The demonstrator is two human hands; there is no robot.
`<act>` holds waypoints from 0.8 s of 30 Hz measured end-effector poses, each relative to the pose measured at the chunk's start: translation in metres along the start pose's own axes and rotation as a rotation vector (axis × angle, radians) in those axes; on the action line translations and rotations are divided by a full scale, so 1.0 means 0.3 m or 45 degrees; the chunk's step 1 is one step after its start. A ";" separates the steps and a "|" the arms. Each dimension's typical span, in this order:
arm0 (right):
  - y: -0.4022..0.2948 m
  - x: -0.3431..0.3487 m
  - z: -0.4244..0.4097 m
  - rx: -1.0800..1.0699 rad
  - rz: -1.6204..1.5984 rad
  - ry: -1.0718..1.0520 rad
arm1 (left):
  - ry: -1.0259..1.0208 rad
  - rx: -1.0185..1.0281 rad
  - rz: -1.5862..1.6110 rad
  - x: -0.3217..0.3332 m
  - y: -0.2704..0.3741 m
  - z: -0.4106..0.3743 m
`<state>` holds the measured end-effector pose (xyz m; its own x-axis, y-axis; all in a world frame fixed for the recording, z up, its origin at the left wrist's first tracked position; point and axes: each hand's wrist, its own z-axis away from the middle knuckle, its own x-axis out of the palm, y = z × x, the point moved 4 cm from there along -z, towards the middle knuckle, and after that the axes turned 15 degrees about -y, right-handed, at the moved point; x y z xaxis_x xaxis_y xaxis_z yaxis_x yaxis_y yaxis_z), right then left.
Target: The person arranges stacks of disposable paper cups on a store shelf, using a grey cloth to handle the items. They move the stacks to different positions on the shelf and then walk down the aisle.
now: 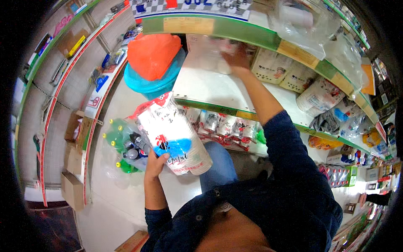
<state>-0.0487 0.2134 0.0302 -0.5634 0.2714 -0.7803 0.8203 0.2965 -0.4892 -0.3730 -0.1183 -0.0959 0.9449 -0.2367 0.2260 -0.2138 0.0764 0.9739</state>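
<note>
My left hand (156, 164) grips the lower left edge of a large plastic-wrapped pack of stacked paper cups (185, 138), which is tilted in front of my body. The wrap bears red, black and blue printing. On the white shelf (204, 86) my right hand (236, 60) reaches deep under the upper shelf, blurred. Beside its fingers stands a pale, blurred pack of cups (217, 60). Whether the right hand holds that pack is unclear. To the right of that hand are printed white packs (270, 66) and a wrapped stack of cups (319, 96).
Left of the shelf, an orange plastic bag (154, 55) lies over blue plastic tubs (135, 78). Green and dark drink bottles (118, 135) in plastic wrap stand on the floor. The upper shelf's green edge (245, 33) overhangs my right hand. More wrapped cup packs (225, 124) fill the lower shelf.
</note>
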 end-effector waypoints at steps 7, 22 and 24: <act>0.075 -0.137 0.085 0.002 -0.188 -0.018 | -0.059 -0.037 0.058 0.019 0.000 -0.018; -0.315 0.173 0.055 -0.849 0.764 0.147 | 0.043 0.033 0.150 0.046 0.054 0.022; -0.093 0.309 -0.104 -0.755 0.920 -0.016 | 0.012 0.009 0.142 0.036 0.036 0.017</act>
<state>-0.1269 0.2590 -0.0163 0.0677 0.5633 -0.8235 0.7850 0.4793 0.3925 -0.3663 -0.1248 -0.0828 0.9176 -0.2180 0.3325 -0.3192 0.0947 0.9429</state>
